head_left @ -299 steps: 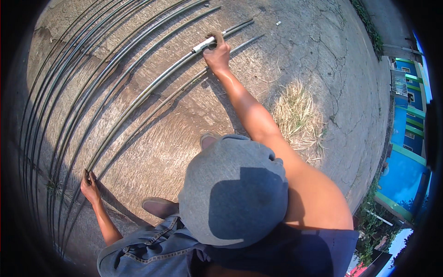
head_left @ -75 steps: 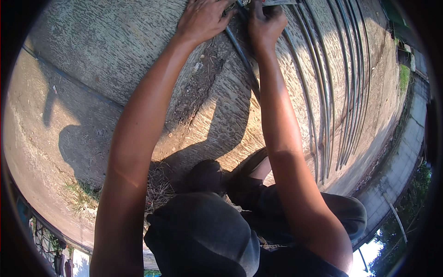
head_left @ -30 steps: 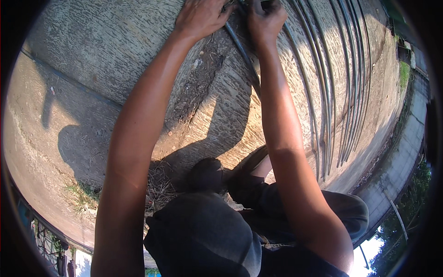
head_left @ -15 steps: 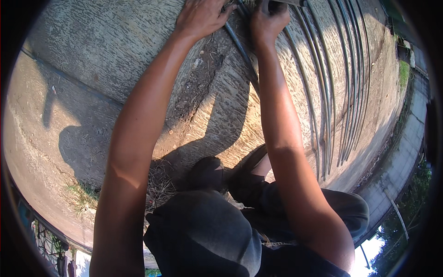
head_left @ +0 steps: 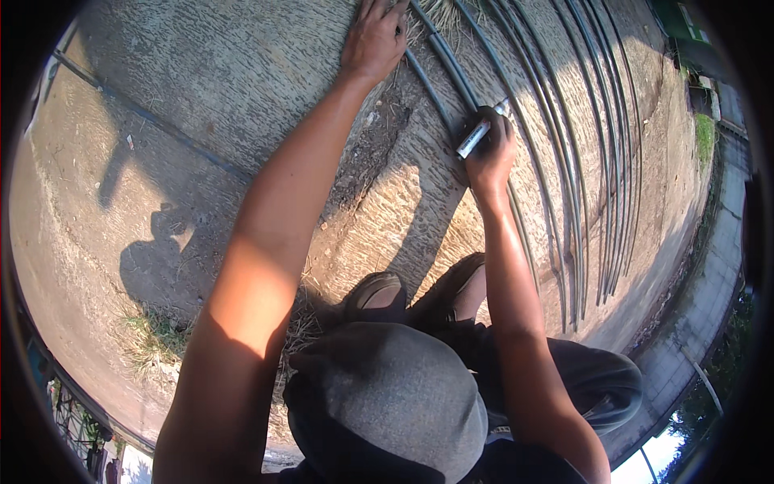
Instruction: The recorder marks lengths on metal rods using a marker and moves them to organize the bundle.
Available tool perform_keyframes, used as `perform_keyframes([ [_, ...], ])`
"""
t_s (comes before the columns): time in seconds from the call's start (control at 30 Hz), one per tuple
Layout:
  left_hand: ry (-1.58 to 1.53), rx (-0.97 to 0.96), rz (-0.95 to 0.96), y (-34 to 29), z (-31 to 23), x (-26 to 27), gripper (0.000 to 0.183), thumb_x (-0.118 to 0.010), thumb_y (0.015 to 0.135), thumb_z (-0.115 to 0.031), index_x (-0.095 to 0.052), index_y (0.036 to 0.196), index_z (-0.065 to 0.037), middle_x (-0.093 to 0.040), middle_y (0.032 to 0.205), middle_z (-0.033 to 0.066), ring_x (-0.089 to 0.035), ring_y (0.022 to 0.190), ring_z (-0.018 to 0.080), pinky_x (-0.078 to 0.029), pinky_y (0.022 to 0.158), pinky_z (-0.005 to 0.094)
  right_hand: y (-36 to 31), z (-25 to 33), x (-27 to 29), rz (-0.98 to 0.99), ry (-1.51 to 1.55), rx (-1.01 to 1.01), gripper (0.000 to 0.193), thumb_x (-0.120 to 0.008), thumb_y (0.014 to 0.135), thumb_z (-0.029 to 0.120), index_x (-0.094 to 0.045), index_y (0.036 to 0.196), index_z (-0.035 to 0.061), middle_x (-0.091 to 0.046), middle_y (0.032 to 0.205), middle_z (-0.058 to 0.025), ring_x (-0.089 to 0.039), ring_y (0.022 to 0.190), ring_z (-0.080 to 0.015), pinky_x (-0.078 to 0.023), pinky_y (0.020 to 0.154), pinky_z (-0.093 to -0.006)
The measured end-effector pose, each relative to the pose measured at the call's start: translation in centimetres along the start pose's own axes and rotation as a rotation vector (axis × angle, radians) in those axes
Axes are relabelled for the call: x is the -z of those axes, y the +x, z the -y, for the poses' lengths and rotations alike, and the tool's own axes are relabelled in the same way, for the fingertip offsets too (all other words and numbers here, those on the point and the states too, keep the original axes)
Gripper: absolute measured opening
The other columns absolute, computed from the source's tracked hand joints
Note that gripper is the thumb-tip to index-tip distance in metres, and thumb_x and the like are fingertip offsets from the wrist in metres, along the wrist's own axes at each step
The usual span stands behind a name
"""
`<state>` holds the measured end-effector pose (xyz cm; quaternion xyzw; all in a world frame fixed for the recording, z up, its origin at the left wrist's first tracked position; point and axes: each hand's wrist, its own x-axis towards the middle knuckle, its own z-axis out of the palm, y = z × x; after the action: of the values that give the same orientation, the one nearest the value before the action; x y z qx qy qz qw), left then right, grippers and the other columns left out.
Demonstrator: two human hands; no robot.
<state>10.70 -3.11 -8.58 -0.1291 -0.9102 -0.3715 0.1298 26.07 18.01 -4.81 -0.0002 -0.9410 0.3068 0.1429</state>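
My left hand [head_left: 376, 47] is at the upper middle, its fingers bent around the upper part of a thin dark rod [head_left: 427, 89]; the fingertips run up to the picture's edge. My right hand [head_left: 491, 153] is closed around a short silver, bar-shaped thing [head_left: 473, 139] whose kind I cannot make out. One end of it sticks out toward the left, and a pale bit shows past the fingers on the other side. Under the right fingers runs a thicker dark pipe [head_left: 453, 68]; whether they touch it is hidden.
Several long dark rods [head_left: 568, 169] lie side by side on the rough concrete [head_left: 201, 97] to the right. Dry grass [head_left: 443, 14] shows at the top, between rods. My shoes [head_left: 376, 290] and a grey cap [head_left: 395, 395] are below. A low block wall [head_left: 709, 266] curves along the right.
My right hand has come down toward me from the top edge with the silver thing. My left hand has shifted slightly right. The thicker pipe now shows between the hands.
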Motion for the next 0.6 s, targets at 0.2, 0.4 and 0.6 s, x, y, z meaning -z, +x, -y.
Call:
perform_keyframes([
  [0.2,0.038,0.026,-0.021,0.1,1.4,0.8,0.042,-0.051,0.1,-0.017,-0.053,0.138,0.001,-0.044,0.149,0.0235,-0.041,0.139,0.0391,-0.032,0.118,0.0443,-0.5,0.5,0.0,0.009,-0.161,-0.04,0.034,-0.066,0.08,0.0,-0.063,0.113,0.0078,-0.063,0.1,-0.0183,-0.058,0.096,-0.0399,-0.047,0.084,-0.0482],
  [0.4,0.238,-0.068,-0.175,-0.3,6.9,4.6,0.041,-0.056,0.101,-0.026,-0.055,0.141,-0.016,-0.045,0.149,0.0163,-0.042,0.139,0.0356,-0.036,0.116,0.0466,-0.1,0.9,-0.4,0.061,-0.155,0.008,0.032,-0.067,0.081,0.001,-0.061,0.111,0.0084,-0.061,0.099,-0.0183,-0.059,0.094,-0.0415,-0.048,0.081,-0.0503],
  [0.6,0.29,-0.102,-0.178,0.2,6.5,4.3,0.04,-0.056,0.1,-0.023,-0.056,0.139,-0.014,-0.05,0.144,0.0177,-0.046,0.135,0.0375,-0.04,0.112,0.0473,0.5,0.6,-0.4,0.061,-0.113,-0.016,0.035,-0.072,0.079,0.004,-0.061,0.112,0.0075,-0.063,0.094,-0.0179,-0.061,0.091,-0.0412,-0.049,0.078,-0.0499],
])
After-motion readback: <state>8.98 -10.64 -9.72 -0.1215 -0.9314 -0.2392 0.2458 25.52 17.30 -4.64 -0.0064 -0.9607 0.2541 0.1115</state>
